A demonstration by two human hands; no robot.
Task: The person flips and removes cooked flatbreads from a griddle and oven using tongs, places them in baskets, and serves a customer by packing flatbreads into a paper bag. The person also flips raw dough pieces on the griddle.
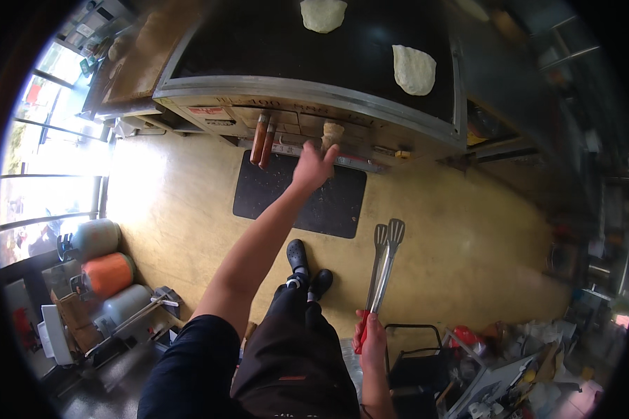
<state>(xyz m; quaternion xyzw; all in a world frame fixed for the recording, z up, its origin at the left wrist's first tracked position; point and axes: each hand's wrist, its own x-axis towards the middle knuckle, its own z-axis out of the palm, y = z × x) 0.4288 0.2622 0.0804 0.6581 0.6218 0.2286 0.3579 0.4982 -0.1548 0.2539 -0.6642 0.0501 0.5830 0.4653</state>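
Note:
My left hand [316,163] reaches to the griddle's front panel, with thumb and fingers around the lower part of a pale, rough handle-like object [333,130]; its far parts are hidden. Beside it, two reddish-brown handles [263,140] hang down at the panel. Low at the right, my right hand [371,338] grips metal tongs [383,267] by their red handles, the slotted ends pointing away from me and close together. On the dark flat griddle [272,52] lie two pale flat dough pieces, one at the top edge [323,14] and one at the right [414,70].
A black mat [340,201] lies on the yellowish floor below the griddle. Gas cylinders, one of them orange [107,275], lie at the left by the window. A wooden work surface [136,68] adjoins the griddle. A black chair [414,361] and clutter stand at lower right.

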